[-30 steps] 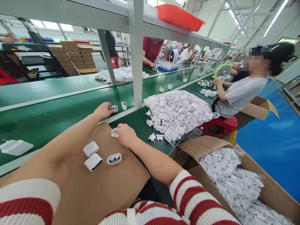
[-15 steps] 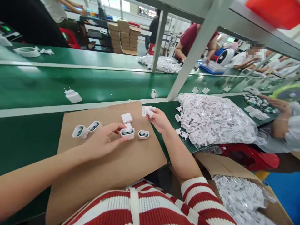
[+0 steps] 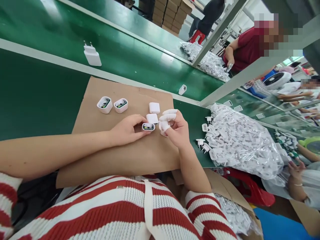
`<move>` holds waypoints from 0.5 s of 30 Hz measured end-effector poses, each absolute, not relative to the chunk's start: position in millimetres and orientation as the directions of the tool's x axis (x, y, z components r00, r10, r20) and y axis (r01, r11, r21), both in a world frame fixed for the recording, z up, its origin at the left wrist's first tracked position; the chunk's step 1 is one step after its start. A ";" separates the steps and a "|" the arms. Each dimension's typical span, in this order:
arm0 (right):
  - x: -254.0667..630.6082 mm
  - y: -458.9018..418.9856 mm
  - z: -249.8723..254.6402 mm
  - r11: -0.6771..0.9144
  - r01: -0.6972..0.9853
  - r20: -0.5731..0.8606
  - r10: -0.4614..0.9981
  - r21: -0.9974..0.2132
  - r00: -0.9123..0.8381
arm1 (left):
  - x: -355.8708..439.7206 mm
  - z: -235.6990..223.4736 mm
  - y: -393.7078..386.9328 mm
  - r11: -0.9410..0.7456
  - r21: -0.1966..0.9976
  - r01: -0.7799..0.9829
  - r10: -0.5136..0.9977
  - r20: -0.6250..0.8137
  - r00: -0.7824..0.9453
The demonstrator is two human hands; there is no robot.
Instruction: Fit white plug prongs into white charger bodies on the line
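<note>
My left hand (image 3: 128, 130) has its thumb and fingers closed around a white charger housing (image 3: 148, 127), whose open end shows a circuit board inside. My right hand (image 3: 176, 128), with white covers on its fingertips, is closed beside it; a white piece seems to be between the fingers but is mostly hidden. Just behind the held housing lies a white block-shaped charger piece (image 3: 152, 118), and a second white block (image 3: 154, 107) lies behind that. Two more open housings with boards inside, one (image 3: 104, 104) and another (image 3: 121, 105), stand on the cardboard sheet (image 3: 120, 156) to the left.
A plug charger (image 3: 93, 56) and a small open housing (image 3: 182, 89) lie on the green belt beyond the cardboard. At right is a large clear bag (image 3: 245, 143) of white plug parts, with several loose ones beside it. A grey metal post (image 3: 225, 83) rises behind. Co-workers sit nearby.
The view has tilted and turned. My right hand has moved down close to the housing in my left hand. The open housing that stood to its right is now out of sight.
</note>
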State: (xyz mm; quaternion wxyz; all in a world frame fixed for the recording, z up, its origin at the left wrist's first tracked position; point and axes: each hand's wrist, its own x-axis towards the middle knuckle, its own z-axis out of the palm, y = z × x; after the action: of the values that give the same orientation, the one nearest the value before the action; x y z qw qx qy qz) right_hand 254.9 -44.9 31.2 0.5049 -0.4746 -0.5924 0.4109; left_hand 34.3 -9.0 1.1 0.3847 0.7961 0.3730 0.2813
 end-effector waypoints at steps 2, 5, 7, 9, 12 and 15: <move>255.5 -44.4 30.6 0.214 0.150 0.205 0.976 -0.965 -0.073 | 33.9 0.7 -8.6 -0.401 0.830 0.387 0.817 0.132 0.562; 255.8 -42.6 29.0 0.218 0.182 0.183 0.965 -0.959 -0.190 | 33.3 -0.7 -8.2 -0.372 0.843 0.388 0.824 0.109 0.555; 255.3 -42.6 27.3 0.283 0.308 0.213 0.946 -0.908 -0.243 | 32.8 -1.6 -8.0 -0.375 0.849 0.373 0.825 0.122 0.552; 253.8 -43.5 25.5 0.388 0.475 0.291 0.919 -0.790 -0.267 | 32.0 -2.0 -8.0 -0.395 0.849 0.351 0.817 0.151 0.556; 249.2 -45.2 23.4 0.496 0.637 0.373 0.867 -0.590 -0.329 | 31.2 -1.6 -7.8 -0.422 0.843 0.333 0.806 0.181 0.563; 243.8 -45.9 22.2 0.541 0.681 0.365 0.839 -0.494 -0.403 | 31.4 -0.7 -7.5 -0.419 0.842 0.340 0.804 0.170 0.569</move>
State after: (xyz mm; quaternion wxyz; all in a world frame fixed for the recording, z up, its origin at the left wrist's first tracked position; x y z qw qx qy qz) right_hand 243.8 -45.9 22.2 0.2955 -0.4597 -0.8266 0.1343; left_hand 31.4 -7.5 -0.7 0.3997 0.7905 0.3619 0.2906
